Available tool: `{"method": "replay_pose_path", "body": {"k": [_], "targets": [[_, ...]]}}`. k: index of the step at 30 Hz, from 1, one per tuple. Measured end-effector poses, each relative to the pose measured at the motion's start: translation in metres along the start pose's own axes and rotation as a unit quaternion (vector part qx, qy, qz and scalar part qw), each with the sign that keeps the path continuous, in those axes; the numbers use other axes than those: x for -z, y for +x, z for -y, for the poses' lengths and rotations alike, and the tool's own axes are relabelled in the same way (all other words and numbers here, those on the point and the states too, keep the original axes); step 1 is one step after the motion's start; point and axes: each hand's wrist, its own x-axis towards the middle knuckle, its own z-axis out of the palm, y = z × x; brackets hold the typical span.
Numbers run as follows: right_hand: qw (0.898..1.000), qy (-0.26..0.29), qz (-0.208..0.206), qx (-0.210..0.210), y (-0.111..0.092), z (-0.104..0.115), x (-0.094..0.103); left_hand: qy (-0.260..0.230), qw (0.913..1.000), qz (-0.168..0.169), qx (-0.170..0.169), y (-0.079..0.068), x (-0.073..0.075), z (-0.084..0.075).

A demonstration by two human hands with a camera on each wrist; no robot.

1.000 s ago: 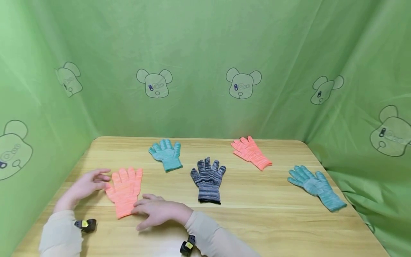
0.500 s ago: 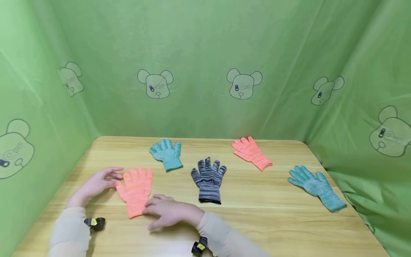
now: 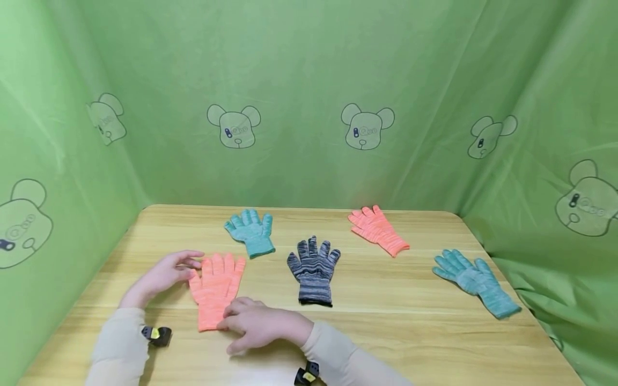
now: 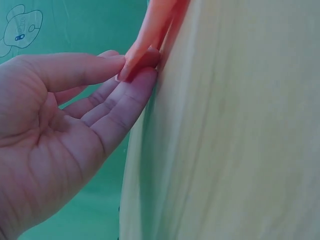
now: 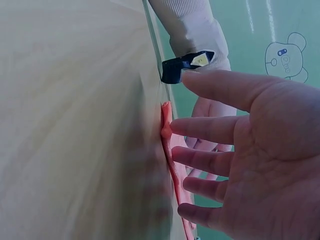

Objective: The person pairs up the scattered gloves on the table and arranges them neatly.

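Observation:
A coral-pink knit glove (image 3: 217,292) lies on the left part of the table, fingers pointing to the far side. My left hand (image 3: 166,276) pinches its thumb tip between thumb and fingers, as the left wrist view shows with the glove's tip (image 4: 135,62) raised slightly. On the glove's near right side is my right hand (image 3: 260,324), its fingertips right at the edge by the cuff. In the right wrist view those fingers (image 5: 205,162) are extended and spread, touching the glove's edge (image 5: 172,160), the thumb held apart.
Mid-table lies a dark grey striped glove (image 3: 315,273). Behind it are a teal glove (image 3: 253,233) on the left and another pink glove (image 3: 379,230) on the right. A second teal glove (image 3: 475,281) lies near the table's right edge. Green curtains (image 3: 299,161) surround the table.
Both hands have moved right, and the pink glove between them has slid right across the table toward the grey one. The other gloves stay put.

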Motion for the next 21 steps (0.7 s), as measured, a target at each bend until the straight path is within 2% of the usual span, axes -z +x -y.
{"method": "replay_pose_path", "body": {"k": [9, 14, 21], "targets": [[1.000, 0.006, 0.016, 0.015, -0.001, 0.004, 0.003, -0.018, 0.9998, 0.006, 0.004, 0.003, -0.006, -0.004], [0.999, 0.029, 0.013, 0.019, -0.002, 0.000, 0.006, -0.016, 0.9998, 0.004, 0.010, -0.001, -0.002, -0.006], [0.997, 0.073, -0.006, -0.031, -0.003, -0.016, 0.010, -0.039, 0.9988, 0.003, 0.028, -0.011, 0.009, -0.010]]}}
